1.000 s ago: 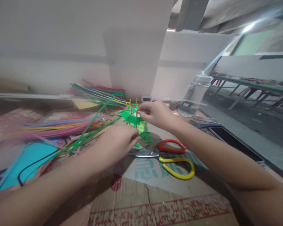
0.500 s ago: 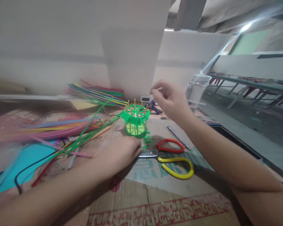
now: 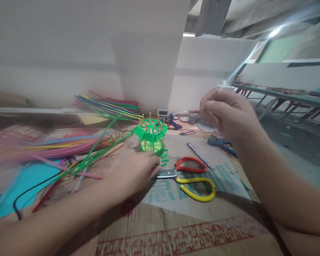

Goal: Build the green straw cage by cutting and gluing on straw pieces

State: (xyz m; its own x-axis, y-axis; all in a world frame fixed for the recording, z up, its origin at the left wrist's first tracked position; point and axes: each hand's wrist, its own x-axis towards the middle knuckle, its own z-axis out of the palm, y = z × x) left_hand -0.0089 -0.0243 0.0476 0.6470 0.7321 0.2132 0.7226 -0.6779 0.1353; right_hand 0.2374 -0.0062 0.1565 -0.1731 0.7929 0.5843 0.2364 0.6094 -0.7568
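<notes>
My left hand [image 3: 141, 164] rests low in front of a small round green model [image 3: 152, 133] with upright wooden sticks and a fringed green band. Its fingers are curled together over the blade end of the scissors [image 3: 196, 179], and whatever lies under the fingertips is hidden. Several short green pieces [image 3: 164, 160] lie just beyond those fingers. Raised at the right, my right hand [image 3: 224, 110] is closed in a pinch, slightly blurred. A faint pale streak runs left from its fingertips, too thin to name.
Coloured pipe cleaners [image 3: 112, 106] lie in bundles at the back and left, near a blue sheet [image 3: 32, 185]. A glue gun [image 3: 172, 122] sits behind the model. A pen [image 3: 199, 155] and dark-handled pliers [image 3: 221, 143] lie to the right.
My right hand has moved right, away from the model, uncovering the pliers and some round items at the back. My left hand stays almost in place by the model.
</notes>
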